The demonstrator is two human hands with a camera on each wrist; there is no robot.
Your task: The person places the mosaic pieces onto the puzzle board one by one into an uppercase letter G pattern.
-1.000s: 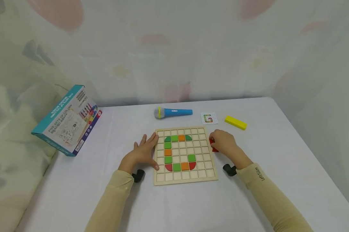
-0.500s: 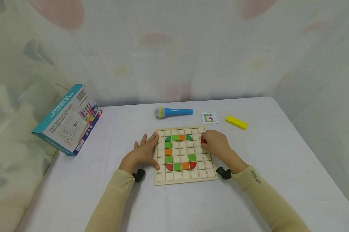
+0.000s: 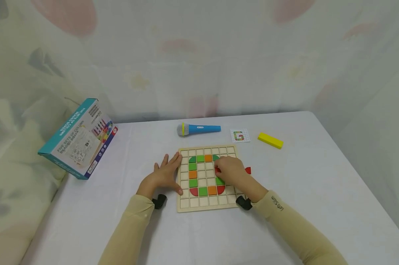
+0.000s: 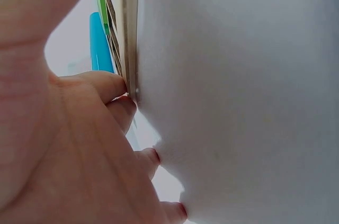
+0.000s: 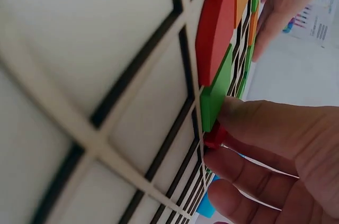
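A wooden grid board (image 3: 204, 203) lies on the white table, with green, orange and red tiles set in some of its cells. My left hand (image 3: 161, 176) rests along the board's left edge, fingers spread, index fingertip and thumb at the rim. Over the right part of the grid, my right hand (image 3: 232, 170) pinches a small red tile (image 5: 214, 138) between thumb and fingers. In the right wrist view that tile sits just beyond a green square tile (image 5: 216, 97), close over the grid. Another red piece (image 3: 248, 170) shows past the board's right edge, partly hidden by my right wrist.
Behind the board lie a toy microphone (image 3: 202, 129) with a blue handle, a small pattern card (image 3: 240, 135) and a yellow block (image 3: 270, 140). A teal and white box (image 3: 80, 140) stands at the table's left. Cloth hangs behind the table.
My right hand has carried the red tile leftward from beside the board's right edge to over the grid near the green square. My left hand has stayed at the left edge.
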